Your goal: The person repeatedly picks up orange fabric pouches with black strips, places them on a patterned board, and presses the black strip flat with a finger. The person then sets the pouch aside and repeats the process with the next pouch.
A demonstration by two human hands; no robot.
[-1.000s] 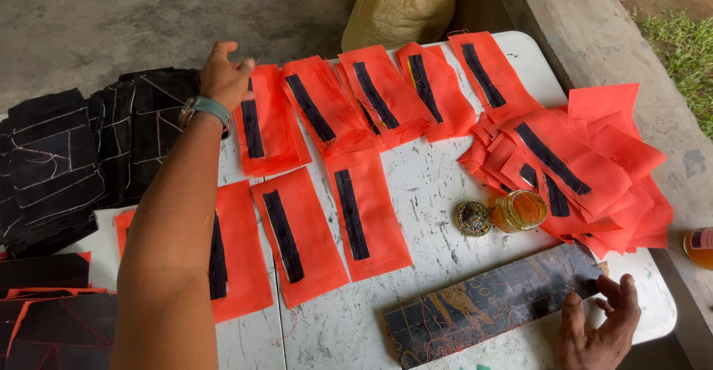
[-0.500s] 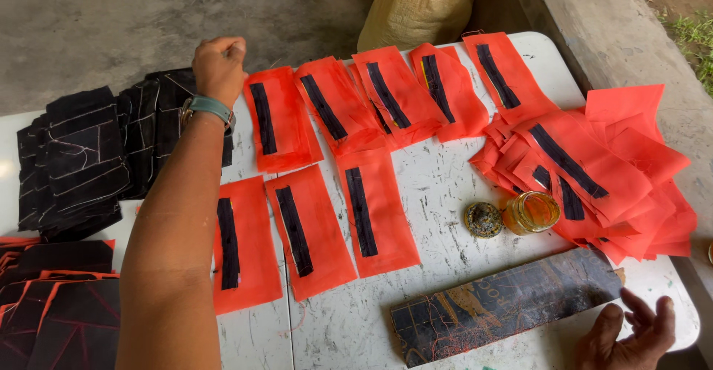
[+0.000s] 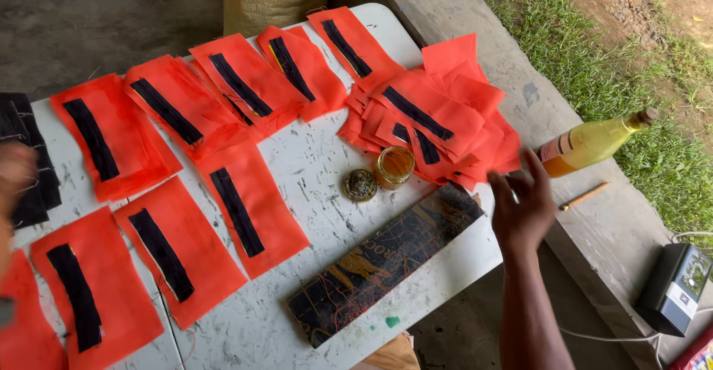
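Grip empty: right hand (image 3: 522,208) hovers, fingers spread, beside the orange cloth pile (image 3: 438,121); left hand (image 3: 13,173) blurred.

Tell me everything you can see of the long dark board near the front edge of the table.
The dark board is a long, flat, narrow plank, black with orange and yellow printed artwork, scuffed along its edges. It lies flat and diagonal on the white table, its low end near the front edge, its high end by the pile of orange fabric pieces. The right hand hovers open just past that end; contact cannot be told. A small open jar and its lid sit just behind it.
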